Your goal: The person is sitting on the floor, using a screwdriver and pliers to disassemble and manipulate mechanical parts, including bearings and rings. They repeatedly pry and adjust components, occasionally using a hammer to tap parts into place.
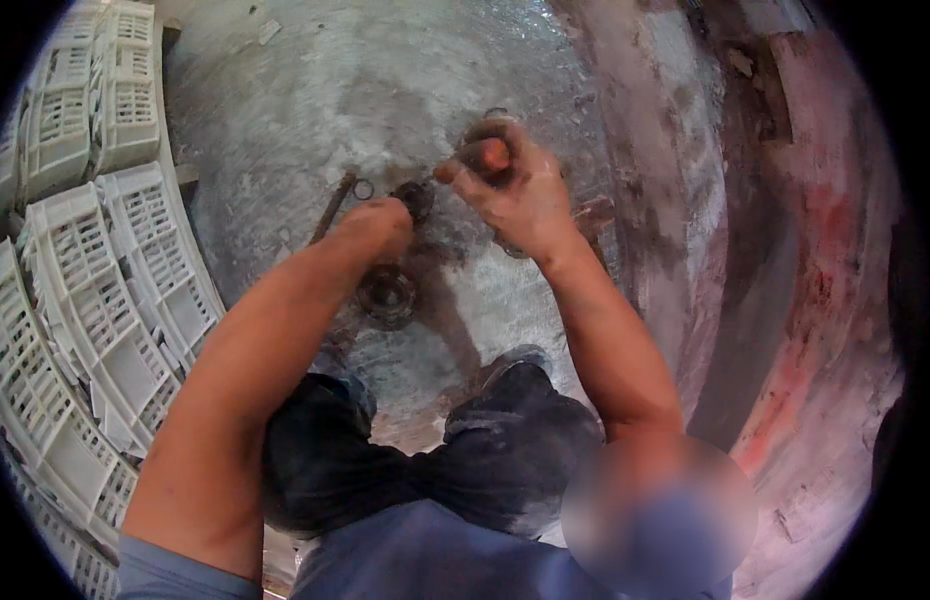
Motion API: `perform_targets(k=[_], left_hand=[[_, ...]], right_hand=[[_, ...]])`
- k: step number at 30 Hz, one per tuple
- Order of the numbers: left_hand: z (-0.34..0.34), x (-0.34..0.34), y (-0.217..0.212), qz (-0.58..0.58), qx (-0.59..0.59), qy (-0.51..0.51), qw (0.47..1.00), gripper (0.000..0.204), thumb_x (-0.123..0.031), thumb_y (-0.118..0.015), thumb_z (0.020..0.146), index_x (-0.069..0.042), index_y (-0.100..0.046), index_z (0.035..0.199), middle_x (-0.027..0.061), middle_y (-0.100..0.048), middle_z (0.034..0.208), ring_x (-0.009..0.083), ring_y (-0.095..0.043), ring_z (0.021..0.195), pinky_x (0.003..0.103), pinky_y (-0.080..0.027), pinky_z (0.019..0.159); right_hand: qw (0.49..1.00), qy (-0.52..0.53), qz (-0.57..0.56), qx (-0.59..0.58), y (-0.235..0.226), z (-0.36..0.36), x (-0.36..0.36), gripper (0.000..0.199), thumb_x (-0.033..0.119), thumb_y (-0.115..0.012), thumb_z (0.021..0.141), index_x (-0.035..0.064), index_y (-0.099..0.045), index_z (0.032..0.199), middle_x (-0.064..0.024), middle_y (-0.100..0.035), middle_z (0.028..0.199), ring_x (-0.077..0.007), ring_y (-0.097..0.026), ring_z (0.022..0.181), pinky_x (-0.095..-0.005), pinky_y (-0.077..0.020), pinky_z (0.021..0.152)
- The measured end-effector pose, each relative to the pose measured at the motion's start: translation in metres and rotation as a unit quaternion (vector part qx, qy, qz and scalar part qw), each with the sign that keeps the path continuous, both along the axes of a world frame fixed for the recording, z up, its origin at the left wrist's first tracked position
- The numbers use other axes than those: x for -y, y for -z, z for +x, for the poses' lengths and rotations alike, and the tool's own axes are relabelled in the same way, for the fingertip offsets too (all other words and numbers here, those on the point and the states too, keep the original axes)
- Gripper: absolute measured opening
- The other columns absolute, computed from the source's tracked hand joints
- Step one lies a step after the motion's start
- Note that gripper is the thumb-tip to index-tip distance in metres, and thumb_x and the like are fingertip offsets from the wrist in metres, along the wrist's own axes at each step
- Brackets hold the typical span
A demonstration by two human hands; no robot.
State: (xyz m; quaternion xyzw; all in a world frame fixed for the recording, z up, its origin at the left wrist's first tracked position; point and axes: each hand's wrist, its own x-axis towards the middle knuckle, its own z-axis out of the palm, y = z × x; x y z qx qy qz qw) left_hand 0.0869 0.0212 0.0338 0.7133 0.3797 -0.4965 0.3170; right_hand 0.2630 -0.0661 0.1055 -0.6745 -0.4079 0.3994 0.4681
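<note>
My right hand (525,190) is closed round a dark tool-like piece with a rounded orange end (496,154); its exact kind does not show. Lower and to the left, my left hand (385,226) is curled, its fingertips hidden, against a dark round metal part (415,199) on the floor. Close to my left wrist lie a rusty rod (333,208) and a small metal ring (363,189). Nearer my feet sits a dark ring-shaped metal part (387,296). Another round piece is partly hidden behind my right hand.
White slatted plastic crates (110,290) are stacked along the left side. The worn concrete floor (285,100) is stained and wet-looking. A rough, reddish raised edge or wall (675,150) runs along the right. My bent knees (525,430) are close below the parts.
</note>
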Motion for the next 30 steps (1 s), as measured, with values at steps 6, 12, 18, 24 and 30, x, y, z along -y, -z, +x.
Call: perform_targets(k=[6,12,18,24,30], left_hand=[[-0.015,0.012,0.000,0.040,0.088,-0.049,0.994,0.044,-0.013,-0.065,0.076,-0.003,-0.064,0.119,0.0180,-0.064,0.121,0.0299,-0.065,0.109,0.039,-0.052,0.092],[-0.021,0.005,0.001,0.030,0.058,-0.153,0.986,0.047,-0.018,-0.069,0.077,-0.004,-0.063,0.122,0.0154,-0.063,0.126,0.0292,-0.064,0.111,0.038,-0.051,0.094],[0.001,-0.010,-0.022,0.058,0.010,-0.046,0.997,0.035,-0.021,-0.067,0.076,-0.005,-0.070,0.107,0.0177,-0.068,0.113,0.0301,-0.066,0.107,0.040,-0.052,0.089],[-0.005,-0.019,-0.019,-0.009,0.059,-0.088,0.994,0.032,-0.012,-0.064,0.070,-0.008,-0.072,0.101,0.0165,-0.070,0.105,0.0319,-0.068,0.100,0.041,-0.052,0.085],[-0.010,-0.014,0.001,0.027,0.056,-0.028,0.998,0.031,-0.013,-0.062,0.070,-0.007,-0.071,0.099,0.0190,-0.070,0.103,0.0334,-0.068,0.097,0.041,-0.052,0.082]], right_hand=[[0.984,-0.088,0.012,0.154,-0.011,-0.018,-0.020,0.042,0.026,-0.079,0.073,0.0052,-0.062,0.106,-0.0158,-0.067,0.095,-0.0350,-0.065,0.087,-0.0388,-0.0525,0.073],[0.995,-0.047,-0.022,0.082,-0.002,-0.016,-0.019,0.041,0.027,-0.079,0.074,0.0037,-0.063,0.104,-0.0176,-0.068,0.089,-0.0337,-0.067,0.080,-0.0393,-0.0531,0.072],[0.993,0.007,-0.038,0.108,-0.003,-0.007,-0.010,0.044,0.031,-0.078,0.078,0.0022,-0.063,0.107,-0.0173,-0.069,0.090,-0.0292,-0.069,0.081,-0.0374,-0.0537,0.075],[0.996,0.055,-0.032,0.057,-0.005,0.003,0.002,0.045,0.031,-0.078,0.078,-0.0004,-0.062,0.106,-0.0161,-0.070,0.090,-0.0271,-0.068,0.084,-0.0359,-0.0533,0.078],[0.993,0.019,-0.062,0.098,-0.016,0.006,0.008,0.034,0.014,-0.070,0.087,-0.0043,-0.053,0.110,-0.0081,-0.073,0.087,-0.0137,-0.067,0.088,-0.0282,-0.0522,0.083]])
